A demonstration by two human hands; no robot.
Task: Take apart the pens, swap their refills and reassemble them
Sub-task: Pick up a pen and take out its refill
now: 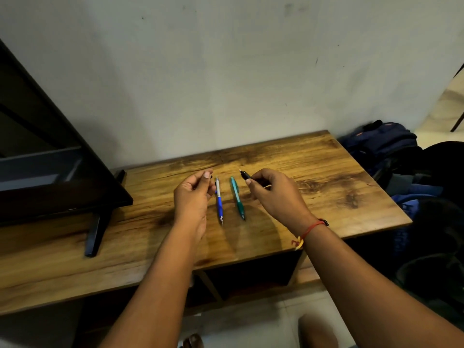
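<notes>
Forearms (160, 285) reach out from the bottom of the view to a wooden worktop (326, 177). The right hand (273, 194), with a red thread band (312, 227) at its wrist, is curled round a black pen (247, 176). It holds the pen above the surface with the pale end pointing up and to the left. The left hand (193, 197) is raised too, fingers bent and thumb close to the forefinger. A small dark speck shows at the thumb tip, but the view is too soft to tell whether it pinches a pen part or nothing.

Between the two hands, flat on the worktop, lie a blue pen (219, 200) and a green pen (237, 199). They are side by side and a little apart, with their writing tips toward the person. The blue one is just beside the left hand and may be partly behind its fingers.

By my reading the task has barely begun. Both pens on the wood look whole, and no loose refill, spring or barrel half shows anywhere on the surface. The black pen seems to be the one being opened first. Unscrewing, the swap itself and all the refitting appear to remain.

Further out, a dark screen (37, 159) on a splayed foot stands at the left. An open compartment (251, 275) under the worktop is in deep shadow, so its contents cannot be made out. Blue backpacks (381, 144) are heaped at the right, and nothing inside them is visible.
</notes>
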